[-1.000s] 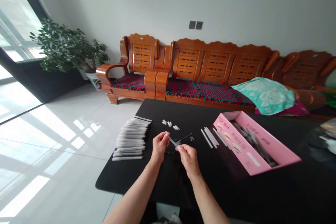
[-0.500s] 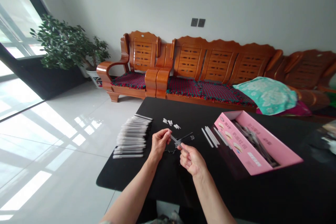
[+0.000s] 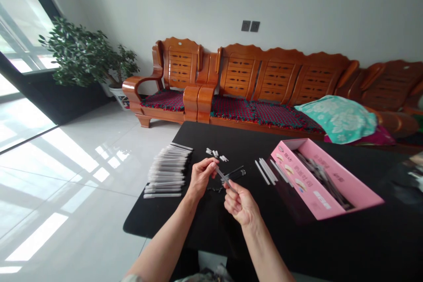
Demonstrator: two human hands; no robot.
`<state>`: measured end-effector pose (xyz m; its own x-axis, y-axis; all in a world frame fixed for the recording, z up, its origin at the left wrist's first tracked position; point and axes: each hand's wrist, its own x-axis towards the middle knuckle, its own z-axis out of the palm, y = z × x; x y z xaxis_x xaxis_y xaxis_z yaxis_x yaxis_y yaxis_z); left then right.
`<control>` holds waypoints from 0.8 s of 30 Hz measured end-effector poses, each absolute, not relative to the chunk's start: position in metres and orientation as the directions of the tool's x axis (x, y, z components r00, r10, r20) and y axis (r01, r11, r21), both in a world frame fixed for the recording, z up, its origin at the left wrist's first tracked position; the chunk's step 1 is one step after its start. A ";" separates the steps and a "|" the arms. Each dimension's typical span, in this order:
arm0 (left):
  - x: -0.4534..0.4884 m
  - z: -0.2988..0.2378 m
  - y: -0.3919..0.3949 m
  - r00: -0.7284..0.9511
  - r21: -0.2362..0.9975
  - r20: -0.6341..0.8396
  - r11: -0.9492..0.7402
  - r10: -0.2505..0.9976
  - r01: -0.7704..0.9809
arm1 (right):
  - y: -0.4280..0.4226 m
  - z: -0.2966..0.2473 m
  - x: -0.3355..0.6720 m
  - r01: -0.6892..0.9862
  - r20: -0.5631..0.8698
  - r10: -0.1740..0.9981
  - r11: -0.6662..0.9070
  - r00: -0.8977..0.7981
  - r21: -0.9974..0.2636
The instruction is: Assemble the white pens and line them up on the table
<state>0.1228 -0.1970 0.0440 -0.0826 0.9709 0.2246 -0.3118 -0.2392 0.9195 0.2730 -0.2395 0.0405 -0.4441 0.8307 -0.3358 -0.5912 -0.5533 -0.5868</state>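
Observation:
A slim greyish pen tube (image 3: 225, 179) slants between both hands above the black table. My left hand (image 3: 201, 178) pinches its upper end between thumb and fingertips. Lower down, my right hand (image 3: 243, 203) grips the other end with fingers curled in. Just behind the hands lie thin dark rods (image 3: 234, 172) and small black pieces (image 3: 215, 189). Several short white pieces (image 3: 214, 153) sit farther back. To the left is a stacked row of whitish pen tubes with dark ends (image 3: 168, 167). Bare white tubes (image 3: 266, 171) lie to the right.
An open pink box (image 3: 317, 202) holding dark slender items stands at the right of the black table (image 3: 211, 233). Behind are wooden seats (image 3: 243, 75) with red woven covers and a turquoise cloth (image 3: 340, 119). A potted plant (image 3: 89, 59) stands at left.
The pen tube stays in both hands, with its tilt slightly steeper. My left hand has risen a little, and the view has shifted slightly.

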 end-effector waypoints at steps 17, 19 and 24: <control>-0.059 0.016 -0.205 -0.761 0.989 0.094 0.030 0.642 0.147 | -0.236 0.001 0.310 -0.554 -0.374 0.924 -0.355 -0.085 -0.753; -0.066 0.007 -0.208 -0.758 0.982 0.064 0.095 0.649 0.164 | -0.237 0.000 0.308 -0.549 -0.379 0.921 -0.366 -0.095 -0.752; -0.069 0.000 -0.210 -0.747 0.903 0.051 0.289 0.663 0.318 | -0.238 0.001 0.309 -0.538 -0.388 0.919 -0.364 -0.073 -0.760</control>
<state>-0.0694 -0.2095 0.0004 -0.7469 0.6630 0.0506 0.3178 0.2890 0.9030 0.3086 -0.2378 0.0009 -0.0733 0.9189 -0.3875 -0.5380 -0.3636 -0.7605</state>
